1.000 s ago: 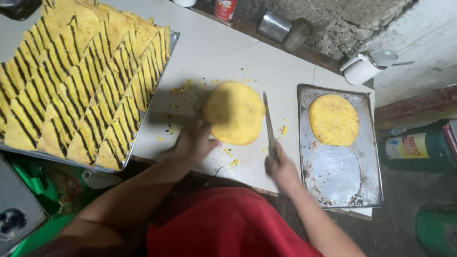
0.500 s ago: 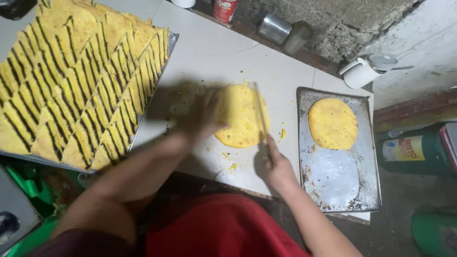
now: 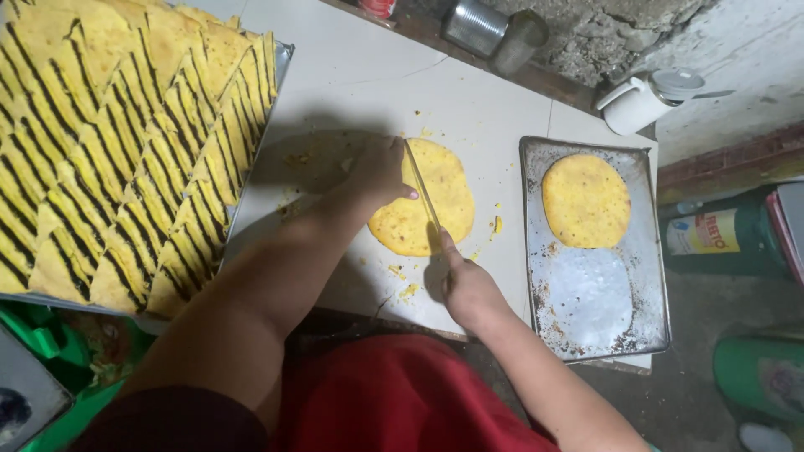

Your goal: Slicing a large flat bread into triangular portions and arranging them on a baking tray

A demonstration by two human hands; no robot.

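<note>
At your nine o'clock a tray (image 3: 280, 63) carries rows of yellow wedges (image 3: 126, 151) striped in dark lines. Your left hand (image 3: 381, 172) lies flat, fingers together, pressing the left edge of the yellow round (image 3: 448, 188) on the white table (image 3: 352, 75) at twelve o'clock. Your right hand (image 3: 465, 289) is clamped on a knife (image 3: 423, 192), its blade standing across the round's middle. At three o'clock a metal pan (image 3: 599, 297) holds a second round (image 3: 584, 201) at its far end.
</note>
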